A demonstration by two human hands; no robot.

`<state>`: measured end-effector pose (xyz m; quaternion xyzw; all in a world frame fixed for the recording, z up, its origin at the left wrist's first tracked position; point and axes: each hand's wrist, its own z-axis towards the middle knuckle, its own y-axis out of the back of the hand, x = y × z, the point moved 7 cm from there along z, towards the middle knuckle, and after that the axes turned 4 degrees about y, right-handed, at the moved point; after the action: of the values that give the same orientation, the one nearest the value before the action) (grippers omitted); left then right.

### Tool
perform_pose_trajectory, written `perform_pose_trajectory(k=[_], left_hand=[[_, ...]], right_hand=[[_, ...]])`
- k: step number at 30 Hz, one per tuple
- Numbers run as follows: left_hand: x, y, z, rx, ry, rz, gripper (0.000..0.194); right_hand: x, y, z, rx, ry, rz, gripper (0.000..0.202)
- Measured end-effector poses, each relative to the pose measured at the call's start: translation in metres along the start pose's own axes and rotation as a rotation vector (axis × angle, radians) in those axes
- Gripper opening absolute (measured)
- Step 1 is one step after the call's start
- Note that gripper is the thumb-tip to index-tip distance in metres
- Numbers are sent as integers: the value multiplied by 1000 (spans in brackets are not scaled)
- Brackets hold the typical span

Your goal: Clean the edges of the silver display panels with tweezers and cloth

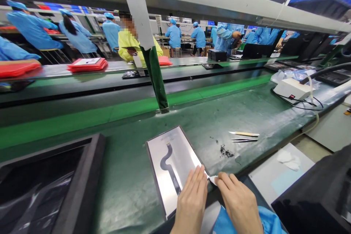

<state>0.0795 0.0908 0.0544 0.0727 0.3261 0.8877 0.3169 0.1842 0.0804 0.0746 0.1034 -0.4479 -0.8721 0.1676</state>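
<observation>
A flat display panel [182, 153] with a silvery back lies on the green bench, a dark wavy flex cable [166, 161] running along it. My left hand [193, 193] rests on the panel's lower right part, fingers stretched out. Just off that edge, my right hand [237, 199] pinches a small white wipe [213, 180] that reaches the panel's corner. Black scraps [226, 151] are scattered on the bench beyond my right hand. Past them lie a craft knife [244, 134] with a yellowish handle and a pair of tweezers [245, 140].
A black foam-edged tray [93, 161] with plastic film stands at the left. At the right sits a white device [292, 89] with a cable and hose. A green post [156, 80] rises behind the panel. Across the line, several people in blue work, with red folders [87, 65] nearby.
</observation>
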Motion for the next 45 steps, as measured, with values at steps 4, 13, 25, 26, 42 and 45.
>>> perform_pose_trajectory(k=[4, 13, 25, 26, 42, 45], left_hand=[[0, -1, 0, 6, 5, 3, 28], [1, -2, -3, -2, 11, -2, 26], [1, 0, 1, 14, 3, 4, 27], [1, 0, 0, 16, 2, 3, 27], [4, -5, -6, 45, 24, -36, 24], [3, -5, -5, 38, 17, -29, 24]], right_hand=[[2, 1, 1, -7, -14, -11, 59], [0, -3, -1, 3, -34, -12, 48], [0, -2, -2, -11, -60, 13, 56], [0, -2, -2, -8, -59, 14, 56], [0, -5, -4, 21, -58, 15, 42], [-1, -5, -4, 23, -60, 24, 42]])
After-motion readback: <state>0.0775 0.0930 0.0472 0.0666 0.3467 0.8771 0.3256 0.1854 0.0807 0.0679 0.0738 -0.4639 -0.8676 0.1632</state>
